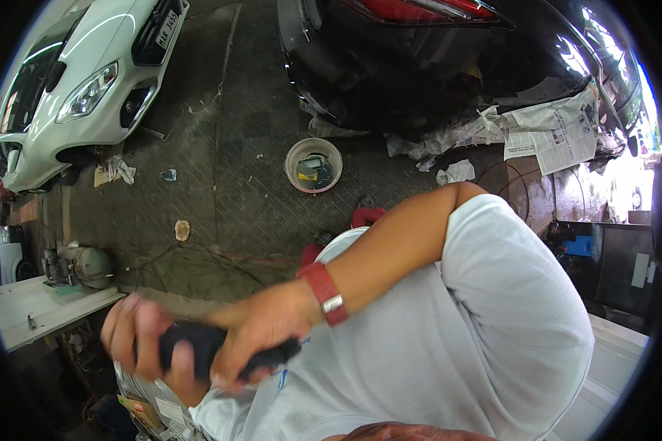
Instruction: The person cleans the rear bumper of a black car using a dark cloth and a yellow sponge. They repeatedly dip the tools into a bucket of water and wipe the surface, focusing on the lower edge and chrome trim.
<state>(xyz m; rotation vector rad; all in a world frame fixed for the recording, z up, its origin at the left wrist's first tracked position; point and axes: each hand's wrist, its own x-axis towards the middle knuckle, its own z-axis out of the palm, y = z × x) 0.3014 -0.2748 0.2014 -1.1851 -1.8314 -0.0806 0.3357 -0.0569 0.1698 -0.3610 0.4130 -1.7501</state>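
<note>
Evidently both hands are working one dark, blurred object (221,349), held close against the white shirt (449,353). Left of it, the left hand (136,334) curls shut round its end; the right hand (261,331), red wristband (325,292) behind it, clamps over the middle. I judge this a twisting or wiping grip; a next move would need a firm counter-hold. Beyond the object sit a bucket (313,165) and newspapers (559,132), well apart; nothing obstructs.
</note>
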